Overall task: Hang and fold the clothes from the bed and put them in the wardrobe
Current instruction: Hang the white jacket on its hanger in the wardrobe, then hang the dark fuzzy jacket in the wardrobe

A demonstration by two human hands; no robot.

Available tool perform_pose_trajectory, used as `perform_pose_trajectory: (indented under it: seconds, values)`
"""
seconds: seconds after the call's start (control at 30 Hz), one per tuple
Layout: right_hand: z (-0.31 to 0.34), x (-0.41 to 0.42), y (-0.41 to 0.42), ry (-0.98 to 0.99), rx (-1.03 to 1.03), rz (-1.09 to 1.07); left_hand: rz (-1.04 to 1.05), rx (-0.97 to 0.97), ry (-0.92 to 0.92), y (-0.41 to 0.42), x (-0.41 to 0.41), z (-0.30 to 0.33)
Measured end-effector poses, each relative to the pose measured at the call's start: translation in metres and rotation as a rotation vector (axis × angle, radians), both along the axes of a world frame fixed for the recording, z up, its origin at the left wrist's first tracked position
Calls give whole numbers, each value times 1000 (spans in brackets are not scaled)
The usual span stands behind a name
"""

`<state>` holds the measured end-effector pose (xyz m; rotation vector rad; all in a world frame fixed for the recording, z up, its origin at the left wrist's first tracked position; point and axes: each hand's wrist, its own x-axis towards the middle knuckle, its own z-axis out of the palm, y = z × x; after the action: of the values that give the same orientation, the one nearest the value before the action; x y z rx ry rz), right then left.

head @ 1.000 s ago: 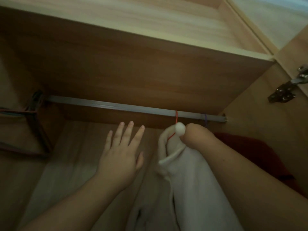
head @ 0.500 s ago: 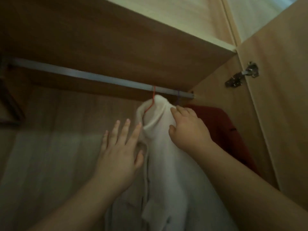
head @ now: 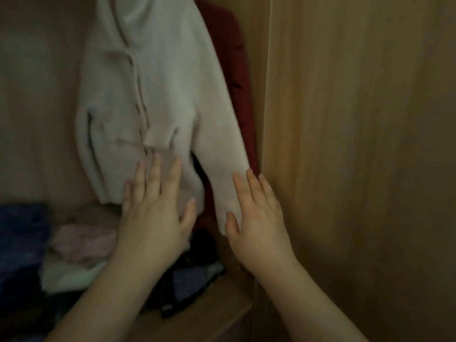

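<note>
Inside the wardrobe (head: 345,144) the white jacket (head: 153,95) hangs in front of a red garment (head: 237,70). Both my hands lie flat with straight fingers: my left hand (head: 158,213) on its hem, my right hand (head: 256,215) against its sleeve. Folded clothes (head: 79,245) sit on the shelf (head: 209,314) below.

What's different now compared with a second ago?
The right hand let go of the hanger top and dropped to the white jacket's sleeve; the left hand came down to its hem, fingers straight. The jacket stays hanging beside the red garment.
</note>
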<state>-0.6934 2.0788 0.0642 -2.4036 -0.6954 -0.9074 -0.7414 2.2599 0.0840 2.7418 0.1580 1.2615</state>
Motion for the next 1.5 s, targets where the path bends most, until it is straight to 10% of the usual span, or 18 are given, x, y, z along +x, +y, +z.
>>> perform_pose_trajectory:
  seconds: [0.37, 0.67, 1.5]
  values:
    - [-198, -210, -307, 405, -206, -331, -319, 39, 506, -274, -154, -225]
    - [-262, -356, -516, 650, -165, -743, -770, 98, 640, -520, -207, -276]
    - [-371, -379, -786, 995, 80, -1240, -1197, 306, 918, -857, -118, -381]
